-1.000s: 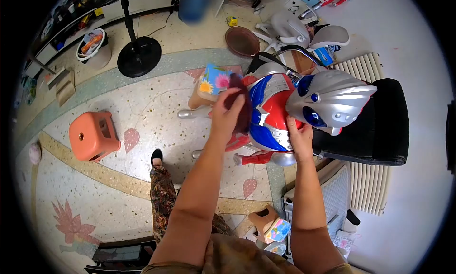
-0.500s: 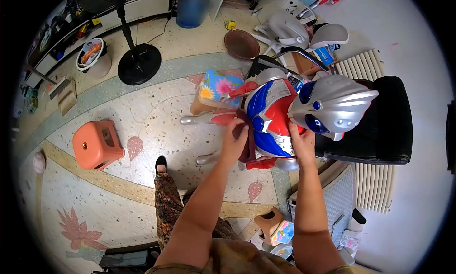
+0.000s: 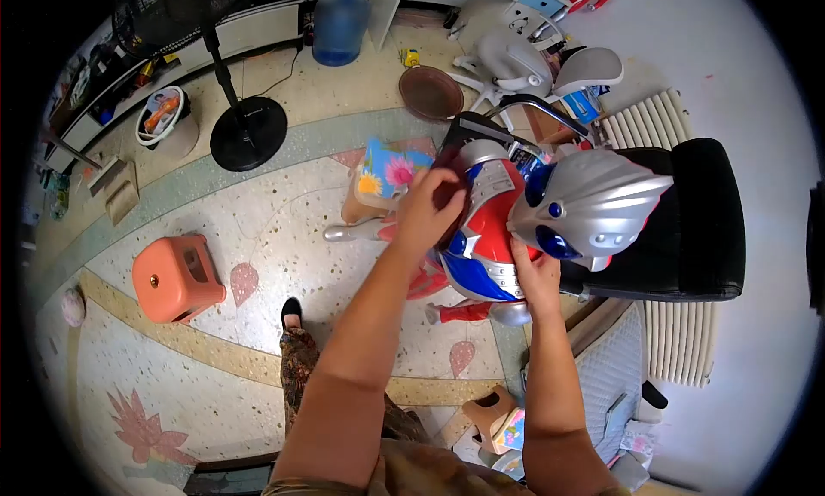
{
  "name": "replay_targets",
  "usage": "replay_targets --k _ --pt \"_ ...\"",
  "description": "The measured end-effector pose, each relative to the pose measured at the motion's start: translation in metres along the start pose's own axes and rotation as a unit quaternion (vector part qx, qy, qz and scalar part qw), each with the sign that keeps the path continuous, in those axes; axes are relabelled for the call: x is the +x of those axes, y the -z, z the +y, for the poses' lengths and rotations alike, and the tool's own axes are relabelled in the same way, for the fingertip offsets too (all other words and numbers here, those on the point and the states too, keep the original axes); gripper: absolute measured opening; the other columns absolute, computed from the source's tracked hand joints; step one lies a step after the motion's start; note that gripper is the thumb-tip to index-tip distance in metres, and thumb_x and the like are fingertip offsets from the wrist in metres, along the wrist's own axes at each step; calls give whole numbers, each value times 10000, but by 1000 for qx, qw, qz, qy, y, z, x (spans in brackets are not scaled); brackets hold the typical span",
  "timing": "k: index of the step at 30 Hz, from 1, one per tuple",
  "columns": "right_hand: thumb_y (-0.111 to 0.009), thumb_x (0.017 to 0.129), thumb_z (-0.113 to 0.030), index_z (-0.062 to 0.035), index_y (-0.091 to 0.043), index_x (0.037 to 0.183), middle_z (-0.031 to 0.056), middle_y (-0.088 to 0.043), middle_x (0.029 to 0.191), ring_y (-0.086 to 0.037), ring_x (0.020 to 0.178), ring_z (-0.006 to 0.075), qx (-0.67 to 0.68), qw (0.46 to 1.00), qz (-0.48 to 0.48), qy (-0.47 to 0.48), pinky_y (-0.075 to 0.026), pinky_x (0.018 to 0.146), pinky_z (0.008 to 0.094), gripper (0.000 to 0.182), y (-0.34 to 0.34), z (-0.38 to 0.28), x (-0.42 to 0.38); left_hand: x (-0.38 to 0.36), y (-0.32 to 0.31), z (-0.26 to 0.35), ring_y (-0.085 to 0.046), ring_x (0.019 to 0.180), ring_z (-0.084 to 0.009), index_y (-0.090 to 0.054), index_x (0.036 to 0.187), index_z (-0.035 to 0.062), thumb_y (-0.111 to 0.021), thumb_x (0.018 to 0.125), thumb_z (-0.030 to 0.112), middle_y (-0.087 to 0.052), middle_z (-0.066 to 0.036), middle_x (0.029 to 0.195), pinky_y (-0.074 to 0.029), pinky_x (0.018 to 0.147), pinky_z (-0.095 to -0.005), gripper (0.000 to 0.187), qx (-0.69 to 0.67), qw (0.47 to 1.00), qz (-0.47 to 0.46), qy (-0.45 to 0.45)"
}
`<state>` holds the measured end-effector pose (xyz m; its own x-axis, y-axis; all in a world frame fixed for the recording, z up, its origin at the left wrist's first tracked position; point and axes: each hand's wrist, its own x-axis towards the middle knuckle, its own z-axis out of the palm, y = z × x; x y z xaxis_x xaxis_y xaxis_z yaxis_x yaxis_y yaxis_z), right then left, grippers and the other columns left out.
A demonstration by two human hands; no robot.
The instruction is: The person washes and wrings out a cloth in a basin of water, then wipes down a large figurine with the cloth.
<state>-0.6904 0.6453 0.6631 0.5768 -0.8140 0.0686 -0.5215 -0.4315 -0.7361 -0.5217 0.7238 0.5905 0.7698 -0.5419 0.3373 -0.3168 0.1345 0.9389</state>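
Observation:
A large toy figure (image 3: 491,274) in red, blue and silver leans across the middle, its silver head (image 3: 597,202) toward the black chair. My left hand (image 3: 427,211) is at the far side of its chest, fingers curled and pinched on a dark red cloth (image 3: 452,224), which is mostly hidden by the hand. Around the figure's neck and upper chest, my right hand (image 3: 540,279) is closed, thumb on the front and the other fingers largely out of sight.
The black chair (image 3: 709,221) is at the right. An orange stool (image 3: 168,277) stands on the floor at left, with a black fan (image 3: 249,133) beyond it. A flowered stool (image 3: 365,205) is behind my left hand. A brown basin (image 3: 431,94) and grey chair (image 3: 516,62) sit farther back.
My left hand has moved up and away from me, from the figure's waist to the far side of its chest, taking the cloth along. The figure has turned slightly, and my right hand still holds it.

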Motion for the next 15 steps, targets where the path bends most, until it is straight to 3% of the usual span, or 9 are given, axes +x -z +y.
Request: replay_targets --k 3,4,6,7,8,10,12,14,15 --pt "-636 801 -264 37 -527 1102 135 -564 1094 -516 1006 198 -12 1000 9 -1 -369 895 297 440 0 9 -4 -58 -7 -40 -526 857 -164 -518 969 47 -590 809 128 -546 -65 901 -418 780 -290 193 -151 976 18 154" --pt "-632 802 -249 39 -542 1077 132 -573 1075 -519 996 191 41 999 9 1 -371 889 293 408 -1 1 -4 -78 -2 -35 -513 868 -139 -508 1010 57 -570 834 125 -545 -41 910 -411 795 -274 198 -157 969 16 191" --pt "-623 806 -232 40 -544 1069 133 -573 1072 -517 993 186 38 999 -4 -19 -374 884 293 386 2 -6 -6 -117 -6 -73 -520 850 -121 -522 1029 40 -583 829 125 -556 -47 943 -425 779 -255 225 -215 914 -72 336" --pt "-610 812 -211 40 -527 1089 126 -566 1085 -514 997 181 2 992 -23 -124 -369 889 288 383 4 -29 -9 -119 -1 -69 -526 848 -122 -525 1026 36 -578 832 136 -562 -47 935 -433 774 -259 224 -227 916 -33 330" --pt "-598 819 -200 37 -513 1106 117 -553 1109 -508 1011 181 -12 999 -13 -36 -364 899 286 382 2 0 -7 -115 3 -68 -533 847 -122 -528 1022 31 -572 835 148 -568 -47 927 -441 769 -262 225 -240 915 4 324" --pt "-591 823 -191 36 -510 1107 111 -547 1117 -502 1025 176 3 998 -12 -69 -356 913 289 373 2 -2 -10 -90 23 -56 -546 897 -136 -531 1042 27 -593 823 175 -582 -57 964 -440 797 -271 272 -376 807 103 443" --pt "-592 820 -187 26 -503 1119 111 -535 1138 -496 1042 186 3 994 -17 -104 -354 923 299 377 1 3 -12 -47 46 -51 -562 838 -123 -532 1046 30 -551 846 179 -583 -58 949 -471 723 -252 251 -452 792 70 404" --pt "-593 818 -183 17 -497 1130 112 -523 1159 -490 1059 195 6 990 -26 -138 -352 932 309 383 3 13 -17 0 54 -38 -553 862 -126 -533 1061 34 -549 839 171 -584 -55 947 -461 751 -259 262 -473 807 23 353" --pt "-598 812 -185 3 -476 1157 114 -496 1194 -461 1098 208 -37 994 -28 -96 -333 954 317 411 3 25 -23 25 52 -34 -545 883 -128 -534 1071 38 -550 831 161 -583 -50 951 -451 767 -261 269 -440 842 -30 311"
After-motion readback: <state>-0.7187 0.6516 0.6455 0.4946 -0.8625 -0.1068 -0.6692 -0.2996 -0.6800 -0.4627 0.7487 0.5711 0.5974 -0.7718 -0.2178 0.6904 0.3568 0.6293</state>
